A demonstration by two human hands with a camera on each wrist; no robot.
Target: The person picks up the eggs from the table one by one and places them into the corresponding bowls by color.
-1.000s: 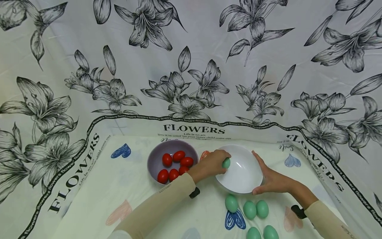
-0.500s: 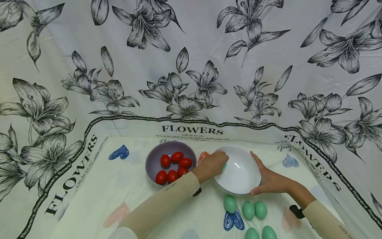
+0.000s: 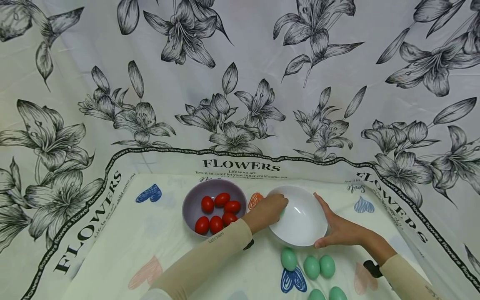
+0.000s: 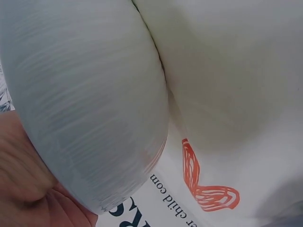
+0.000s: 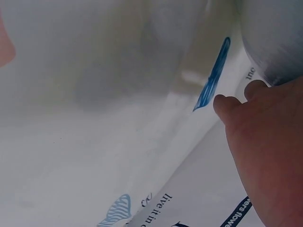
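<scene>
A white bowl (image 3: 300, 221) stands on the cloth in front of me. My left hand (image 3: 267, 211) reaches over its left rim and grips a green egg (image 3: 282, 213), mostly hidden by the fingers. On the bowl's other side, my right hand (image 3: 343, 227) holds the outer wall, thumb toward the front and fingers toward the back. The left wrist view shows the bowl's outside (image 4: 94, 104) with part of the left hand (image 4: 28, 179) beyond it. Several green eggs (image 3: 312, 267) lie on the cloth just in front of the bowl.
A purple bowl (image 3: 190, 210) with several red eggs (image 3: 216, 224) stands to the left, partly behind the left forearm. A white tablecloth (image 3: 112, 250) printed with hearts covers the table. Behind it hangs a flower-patterned cloth (image 3: 206, 137).
The green egg showed clearly at the left fingertips a second ago; now the fingers cover most of it. That hand has turned slightly over the rim. The right hand keeps its place on the bowl.
</scene>
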